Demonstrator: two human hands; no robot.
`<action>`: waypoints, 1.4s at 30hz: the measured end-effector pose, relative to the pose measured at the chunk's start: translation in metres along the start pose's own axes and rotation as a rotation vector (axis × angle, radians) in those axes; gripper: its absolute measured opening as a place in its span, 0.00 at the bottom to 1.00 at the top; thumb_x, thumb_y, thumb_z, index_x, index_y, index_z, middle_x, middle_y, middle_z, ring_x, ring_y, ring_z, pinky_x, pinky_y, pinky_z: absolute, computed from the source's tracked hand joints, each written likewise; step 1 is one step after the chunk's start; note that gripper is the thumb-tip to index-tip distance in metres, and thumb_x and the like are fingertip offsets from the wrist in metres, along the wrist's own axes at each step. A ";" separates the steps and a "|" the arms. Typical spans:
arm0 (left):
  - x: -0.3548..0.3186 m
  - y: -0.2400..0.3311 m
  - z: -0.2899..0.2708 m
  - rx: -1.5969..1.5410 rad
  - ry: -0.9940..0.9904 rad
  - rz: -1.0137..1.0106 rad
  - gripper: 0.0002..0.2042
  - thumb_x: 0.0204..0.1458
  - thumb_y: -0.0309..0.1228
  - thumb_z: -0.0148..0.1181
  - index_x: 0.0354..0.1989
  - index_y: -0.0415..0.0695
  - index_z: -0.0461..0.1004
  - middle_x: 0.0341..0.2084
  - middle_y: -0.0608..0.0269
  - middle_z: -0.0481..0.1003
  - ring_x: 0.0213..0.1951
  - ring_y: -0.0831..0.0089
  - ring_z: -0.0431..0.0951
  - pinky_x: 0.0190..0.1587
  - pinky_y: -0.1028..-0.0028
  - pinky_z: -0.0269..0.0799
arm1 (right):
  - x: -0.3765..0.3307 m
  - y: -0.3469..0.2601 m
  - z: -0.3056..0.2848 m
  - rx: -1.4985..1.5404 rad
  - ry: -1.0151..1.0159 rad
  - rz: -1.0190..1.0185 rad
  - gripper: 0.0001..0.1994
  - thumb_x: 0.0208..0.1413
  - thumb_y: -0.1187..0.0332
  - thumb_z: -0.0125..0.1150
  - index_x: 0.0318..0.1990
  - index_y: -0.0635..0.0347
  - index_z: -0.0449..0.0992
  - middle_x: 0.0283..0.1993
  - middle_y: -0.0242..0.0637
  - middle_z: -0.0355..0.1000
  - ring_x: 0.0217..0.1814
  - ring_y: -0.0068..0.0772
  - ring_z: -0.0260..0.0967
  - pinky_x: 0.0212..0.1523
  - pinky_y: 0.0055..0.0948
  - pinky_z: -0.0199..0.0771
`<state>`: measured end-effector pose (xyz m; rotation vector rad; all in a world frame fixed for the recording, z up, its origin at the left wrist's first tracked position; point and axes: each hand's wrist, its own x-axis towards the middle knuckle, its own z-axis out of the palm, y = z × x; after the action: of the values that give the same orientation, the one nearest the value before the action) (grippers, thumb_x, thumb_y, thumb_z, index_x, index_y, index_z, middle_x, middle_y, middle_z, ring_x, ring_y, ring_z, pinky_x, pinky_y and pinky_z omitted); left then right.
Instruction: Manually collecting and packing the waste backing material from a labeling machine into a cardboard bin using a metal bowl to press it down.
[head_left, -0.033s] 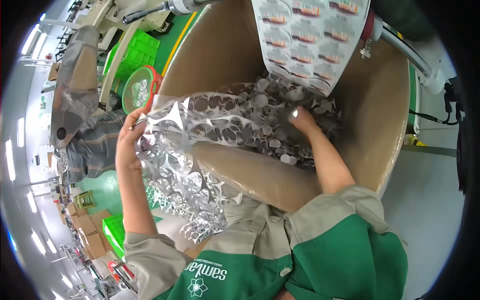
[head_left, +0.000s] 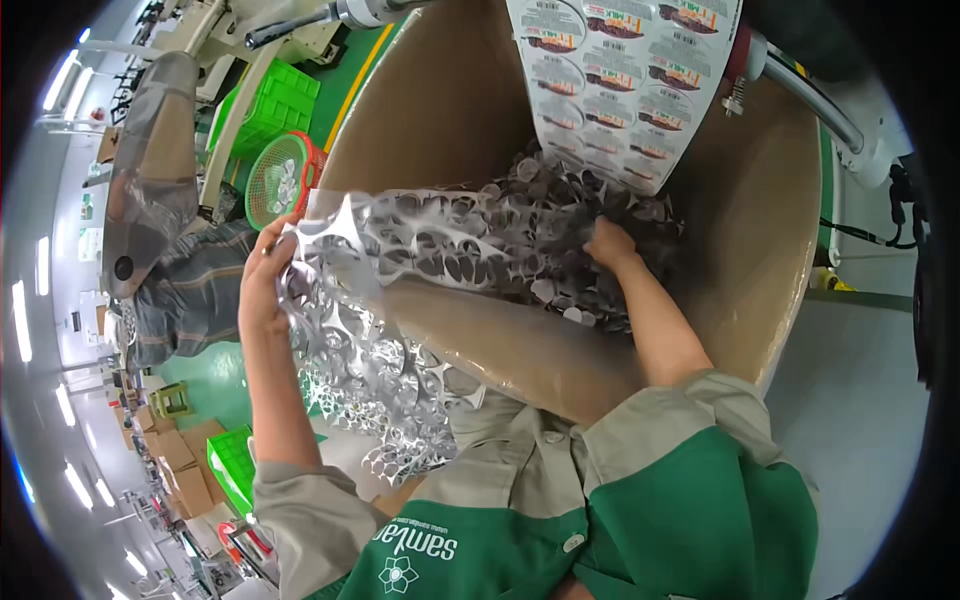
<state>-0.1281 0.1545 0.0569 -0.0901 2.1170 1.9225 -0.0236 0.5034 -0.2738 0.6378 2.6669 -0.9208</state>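
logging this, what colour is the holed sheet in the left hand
The holed sheet is shiny silver, clearest in head view.

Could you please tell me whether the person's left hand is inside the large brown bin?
No, the left hand grips the perforated silver foil sheet outside the left rim of the large brown bin.

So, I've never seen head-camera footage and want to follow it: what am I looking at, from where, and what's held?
This is a person, not a machine, seen by a fisheye camera on their own head; it looks down, and straight edges bend near the rim. The bare left hand holds punched silver sheeting by its edge. The bare right hand is inside a large brown bin, among silver discs; whether it holds anything is hidden. Over the bin hangs a sheet of printed round labels.
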 end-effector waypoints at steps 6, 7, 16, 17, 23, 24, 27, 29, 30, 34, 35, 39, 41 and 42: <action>0.019 -0.045 -0.014 -0.057 0.019 0.073 0.12 0.50 0.25 0.50 0.44 0.40 0.67 0.31 0.64 0.72 0.28 0.80 0.72 0.30 0.81 0.68 | -0.029 -0.115 -0.122 0.276 -0.396 -0.491 0.21 0.35 0.61 0.65 0.36 0.64 0.71 0.33 0.42 0.71 0.35 0.43 0.69 0.35 0.37 0.67; 0.020 -0.055 -0.016 -0.021 0.017 0.125 0.12 0.50 0.24 0.49 0.44 0.40 0.67 0.31 0.64 0.72 0.28 0.81 0.71 0.30 0.82 0.68 | -0.039 -0.131 -0.143 0.545 -0.479 -0.512 0.20 0.37 0.63 0.64 0.38 0.64 0.69 0.33 0.40 0.71 0.36 0.41 0.68 0.35 0.37 0.66; 0.024 -0.058 0.041 0.763 0.180 0.481 0.13 0.47 0.26 0.53 0.43 0.43 0.69 0.33 0.55 0.74 0.37 0.66 0.73 0.41 0.73 0.65 | 0.012 0.134 0.057 1.140 0.320 0.461 0.30 0.47 0.63 0.59 0.57 0.62 0.58 0.57 0.43 0.61 0.55 0.36 0.61 0.52 0.34 0.61; 0.031 -0.066 0.037 0.796 0.170 0.551 0.13 0.47 0.27 0.54 0.43 0.43 0.69 0.33 0.54 0.74 0.38 0.63 0.74 0.42 0.72 0.65 | 0.006 0.184 0.062 1.297 -0.079 0.319 0.34 0.42 0.60 0.61 0.58 0.64 0.57 0.57 0.48 0.60 0.55 0.39 0.62 0.53 0.31 0.61; 0.013 -0.056 0.012 0.766 0.023 0.444 0.15 0.46 0.23 0.52 0.45 0.43 0.66 0.35 0.57 0.71 0.40 0.66 0.71 0.44 0.72 0.63 | -0.024 -0.081 -0.076 0.038 -0.716 -0.462 0.20 0.39 0.61 0.64 0.40 0.60 0.70 0.38 0.36 0.71 0.40 0.31 0.66 0.43 0.29 0.65; 0.012 -0.052 0.010 0.714 -0.011 0.415 0.15 0.45 0.22 0.52 0.44 0.42 0.66 0.35 0.59 0.71 0.39 0.69 0.70 0.44 0.73 0.63 | -0.024 -0.096 -0.101 0.234 -0.623 -0.486 0.15 0.39 0.63 0.64 0.36 0.58 0.70 0.33 0.31 0.69 0.36 0.26 0.64 0.39 0.27 0.64; -0.013 -0.027 0.008 0.598 -0.094 0.209 0.17 0.39 0.15 0.48 0.41 0.41 0.69 0.32 0.70 0.68 0.31 0.82 0.65 0.32 0.83 0.60 | -0.032 -0.120 -0.147 1.128 -0.643 -0.627 0.16 0.48 0.66 0.56 0.45 0.59 0.67 0.40 0.30 0.69 0.43 0.19 0.64 0.45 0.22 0.64; -0.047 0.002 0.017 0.523 -0.142 0.325 0.15 0.38 0.18 0.51 0.39 0.38 0.71 0.28 0.71 0.68 0.25 0.86 0.62 0.27 0.85 0.55 | -0.036 -0.131 -0.137 1.690 -0.748 -0.506 0.19 0.50 0.63 0.56 0.49 0.59 0.64 0.42 0.31 0.69 0.44 0.22 0.66 0.46 0.23 0.65; -0.059 0.010 0.027 0.451 -0.159 0.333 0.13 0.38 0.23 0.53 0.36 0.36 0.71 0.24 0.71 0.67 0.23 0.86 0.62 0.26 0.86 0.53 | -0.015 -0.104 -0.100 1.812 -0.730 -0.417 0.23 0.50 0.58 0.56 0.50 0.61 0.63 0.44 0.34 0.68 0.45 0.25 0.66 0.46 0.26 0.66; -0.087 0.020 0.014 0.516 -0.160 0.348 0.09 0.35 0.25 0.54 0.27 0.35 0.73 0.22 0.67 0.68 0.24 0.81 0.64 0.26 0.84 0.53 | 0.006 -0.035 -0.009 0.439 -0.050 0.199 0.32 0.42 0.56 0.64 0.52 0.68 0.62 0.52 0.47 0.65 0.51 0.41 0.65 0.49 0.35 0.64; -0.088 0.015 0.008 0.562 -0.189 0.320 0.09 0.35 0.25 0.54 0.27 0.35 0.73 0.22 0.67 0.68 0.25 0.80 0.65 0.27 0.83 0.55 | -0.003 -0.031 -0.020 0.451 -0.186 0.253 0.31 0.40 0.57 0.64 0.50 0.68 0.64 0.49 0.50 0.66 0.50 0.46 0.65 0.47 0.38 0.66; -0.106 0.013 0.004 0.669 -0.222 0.331 0.10 0.33 0.25 0.58 0.27 0.36 0.74 0.22 0.64 0.69 0.27 0.76 0.67 0.29 0.80 0.57 | 0.000 -0.054 -0.044 -0.115 -0.205 -0.116 0.19 0.39 0.62 0.63 0.36 0.65 0.67 0.38 0.50 0.69 0.42 0.49 0.67 0.40 0.42 0.67; -0.103 0.017 0.014 0.734 -0.314 0.402 0.11 0.30 0.24 0.56 0.27 0.37 0.75 0.21 0.62 0.69 0.26 0.75 0.67 0.28 0.80 0.56 | -0.003 -0.084 -0.093 -0.056 -0.142 -0.384 0.19 0.37 0.62 0.63 0.35 0.64 0.67 0.35 0.49 0.69 0.39 0.52 0.67 0.39 0.43 0.66; -0.106 0.017 0.012 0.765 -0.367 0.454 0.12 0.29 0.23 0.55 0.27 0.37 0.76 0.20 0.61 0.69 0.25 0.74 0.67 0.27 0.79 0.56 | -0.003 -0.099 -0.115 0.120 -0.031 -0.610 0.18 0.38 0.61 0.63 0.34 0.63 0.67 0.30 0.44 0.69 0.35 0.42 0.68 0.36 0.35 0.67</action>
<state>-0.0287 0.1538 0.0987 0.8806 2.5617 1.0421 -0.0784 0.5057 -0.1326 -0.1975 2.8339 -1.2230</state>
